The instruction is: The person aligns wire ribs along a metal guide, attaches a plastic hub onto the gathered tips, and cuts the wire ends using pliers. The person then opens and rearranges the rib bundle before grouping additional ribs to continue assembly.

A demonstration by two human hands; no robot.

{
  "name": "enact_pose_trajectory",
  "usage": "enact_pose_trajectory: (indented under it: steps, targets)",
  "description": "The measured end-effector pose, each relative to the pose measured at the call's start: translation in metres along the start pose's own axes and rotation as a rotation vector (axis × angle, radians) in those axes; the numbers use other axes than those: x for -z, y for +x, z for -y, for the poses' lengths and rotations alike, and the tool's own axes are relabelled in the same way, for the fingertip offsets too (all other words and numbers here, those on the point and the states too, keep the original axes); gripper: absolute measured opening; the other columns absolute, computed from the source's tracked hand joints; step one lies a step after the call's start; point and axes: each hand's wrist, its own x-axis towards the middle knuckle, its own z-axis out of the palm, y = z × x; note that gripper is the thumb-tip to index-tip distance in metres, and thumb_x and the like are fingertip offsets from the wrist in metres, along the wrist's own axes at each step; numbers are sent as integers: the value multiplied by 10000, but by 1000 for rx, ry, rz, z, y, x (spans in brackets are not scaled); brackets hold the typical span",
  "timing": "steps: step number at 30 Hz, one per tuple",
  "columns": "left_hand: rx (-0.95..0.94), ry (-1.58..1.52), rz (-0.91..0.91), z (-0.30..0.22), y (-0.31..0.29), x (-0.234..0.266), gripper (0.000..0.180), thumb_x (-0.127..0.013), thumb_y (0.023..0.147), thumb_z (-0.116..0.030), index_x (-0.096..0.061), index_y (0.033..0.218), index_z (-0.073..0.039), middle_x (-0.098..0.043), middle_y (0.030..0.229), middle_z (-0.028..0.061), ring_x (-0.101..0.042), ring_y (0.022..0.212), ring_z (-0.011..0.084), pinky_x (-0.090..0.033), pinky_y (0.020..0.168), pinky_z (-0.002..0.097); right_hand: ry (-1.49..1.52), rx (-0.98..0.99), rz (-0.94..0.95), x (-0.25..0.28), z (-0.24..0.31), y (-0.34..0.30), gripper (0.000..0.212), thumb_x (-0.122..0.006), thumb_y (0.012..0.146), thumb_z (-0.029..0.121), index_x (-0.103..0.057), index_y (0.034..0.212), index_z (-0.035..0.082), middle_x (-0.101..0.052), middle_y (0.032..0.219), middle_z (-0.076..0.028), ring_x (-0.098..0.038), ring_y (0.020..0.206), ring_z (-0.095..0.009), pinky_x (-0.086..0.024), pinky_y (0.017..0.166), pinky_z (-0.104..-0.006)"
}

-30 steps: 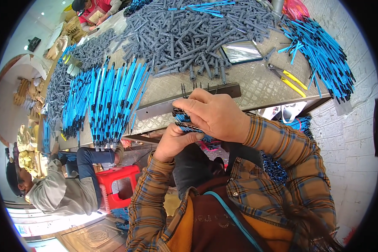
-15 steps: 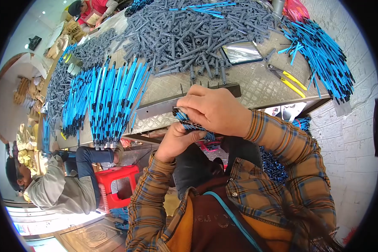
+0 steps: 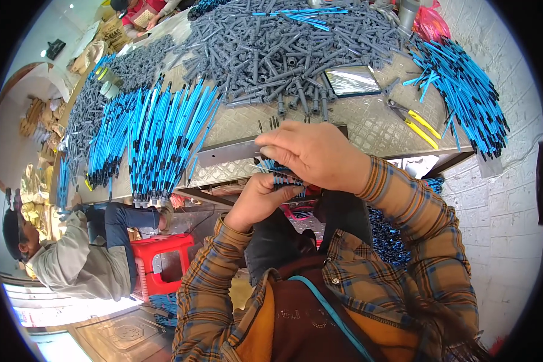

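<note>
Grip: left hand (image 3: 260,199) clenched around a bundle of blue rods (image 3: 279,170), held at the bench edge (image 3: 235,151); right hand (image 3: 314,154) pinches one thin rod there
Stock: sorted blue rods (image 3: 163,133) and grey fittings (image 3: 283,48) lie within reach

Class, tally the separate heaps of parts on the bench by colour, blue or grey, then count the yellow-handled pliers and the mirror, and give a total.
Blue heaps: 2, the left heap and the right heap
Grey heaps: 2, the big heap and the far-left heap
Pliers: 1
Mirror: 1
Total: 6
</note>
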Motion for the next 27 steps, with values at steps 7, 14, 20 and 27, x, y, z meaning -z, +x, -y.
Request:
enact_pose_trajectory:
  steps: [7,14,20,27]
  targets:
    - [-40,-111,38,-4,12,-7,180,-566,848,-3,-631,1015,-6,-636,987,17,-556,913,80,-449,814,234,206,-88,-195,17,-20,-23,211,-500,890,166,-587,1051,61,-572,756,-97,-558,685,-269,-447,631,-305]
    - [-77,-153,74,0,21,-8,176,-569,844,1,-632,1009,-8,-639,972,17,-560,904,81,-454,807,237,109,-357,-57,34,-9,-54,139,-501,879,148,-564,911,29,-519,695,-121,-521,641,-297,-420,587,-329]
    - [-106,-25,76,-7,23,-14,174,-577,836,6,-634,999,-11,-643,954,16,-566,880,72,-462,789,236,-75,-225,-88,32,-6,-46,139,-509,870,147,-518,816,19,-509,701,-152,-514,648,-337,-409,570,-363]
    - [69,-105,16,4,-5,-32,169,-584,838,-32,-635,998,-18,-648,923,15,-570,862,74,-466,768,236,-56,-310,12,19,-2,-64,177,-489,877,210,-528,848,39,-527,747,-164,-525,722,-373,-425,605,-388]
